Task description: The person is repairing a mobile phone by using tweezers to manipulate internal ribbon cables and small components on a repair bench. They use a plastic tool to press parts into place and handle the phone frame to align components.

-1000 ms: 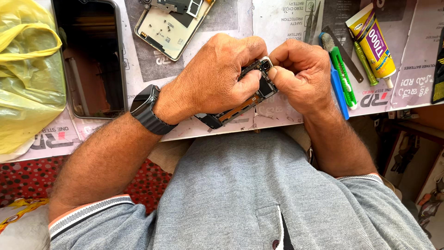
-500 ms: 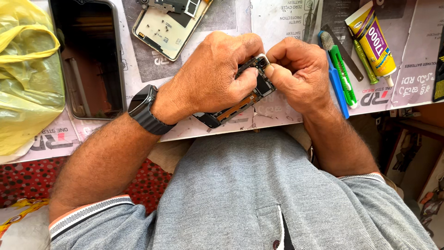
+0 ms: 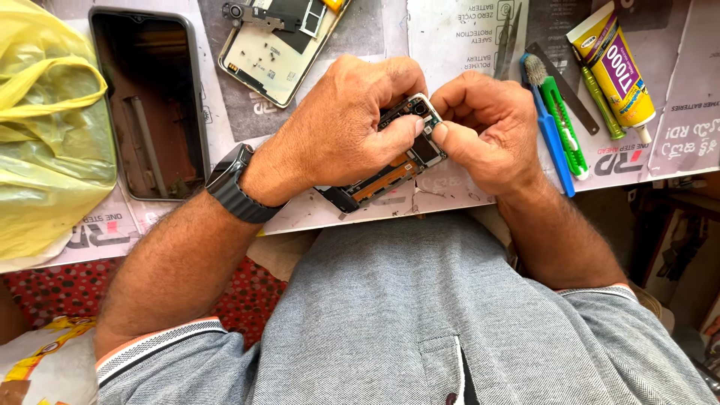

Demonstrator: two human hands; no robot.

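Green-and-copper circuitry shows on the opened phone (image 3: 390,169), pinched at the table edge between the left hand (image 3: 341,127) and right hand (image 3: 487,127) — both clamped on it, thumbs meeting near its camera end. Since 1 second ago, barely a shift — the fiddling continues.

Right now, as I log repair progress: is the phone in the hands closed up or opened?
Opened: the phone between the left hand and right hand shows bare boards and camera module.
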